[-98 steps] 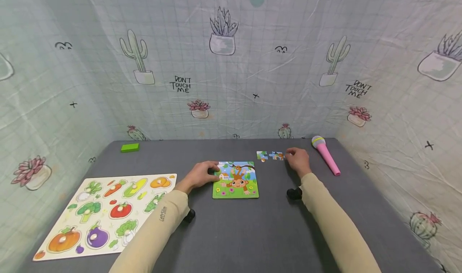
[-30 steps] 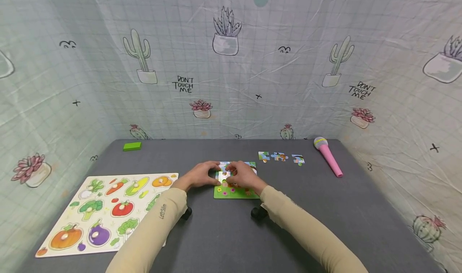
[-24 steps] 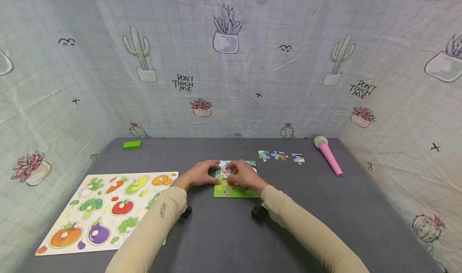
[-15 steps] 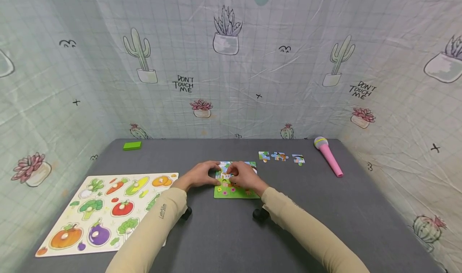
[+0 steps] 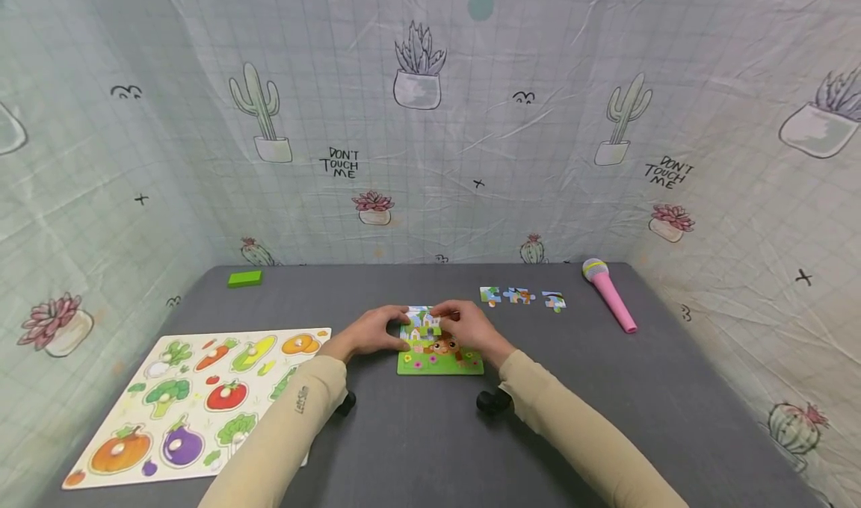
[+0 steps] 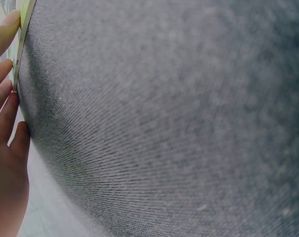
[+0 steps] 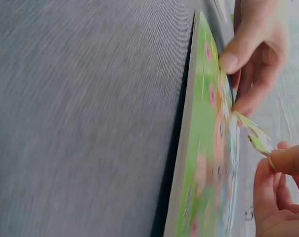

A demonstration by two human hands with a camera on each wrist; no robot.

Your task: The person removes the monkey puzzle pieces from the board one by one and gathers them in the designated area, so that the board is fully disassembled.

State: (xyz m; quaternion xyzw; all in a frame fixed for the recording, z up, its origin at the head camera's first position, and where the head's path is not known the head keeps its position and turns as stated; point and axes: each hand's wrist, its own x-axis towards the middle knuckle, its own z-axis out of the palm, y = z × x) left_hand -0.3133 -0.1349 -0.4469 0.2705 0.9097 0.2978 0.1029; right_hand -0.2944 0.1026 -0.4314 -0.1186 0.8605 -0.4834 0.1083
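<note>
A square jigsaw puzzle (image 5: 440, 368) with a monkey picture lies on the grey table in the head view. My left hand (image 5: 371, 330) holds it by the left side. The right wrist view shows that thumb on its face and a finger at the far edge; in the left wrist view, fingertips (image 6: 14, 74) are against the board's side. Between thumb and index finger, my right hand (image 5: 471, 327) pinches a puzzle piece (image 7: 258, 138) with green and white print. This piece is tilted over the puzzle's upper left part, one end close to the left hand's fingertip.
Three loose puzzle pieces (image 5: 520, 296) lie in a row behind the puzzle, to the right. Farther right is a pink toy microphone (image 5: 614, 299). A vegetable peg board (image 5: 202, 338) covers the left side, partly under the left sleeve. A green block (image 5: 245, 279) sits at the back left.
My right hand has moved from the loose pieces at the back right to the puzzle. Over the last half second it has shifted slightly right, with the pinched piece now visible. The left hand stays at the puzzle's side.
</note>
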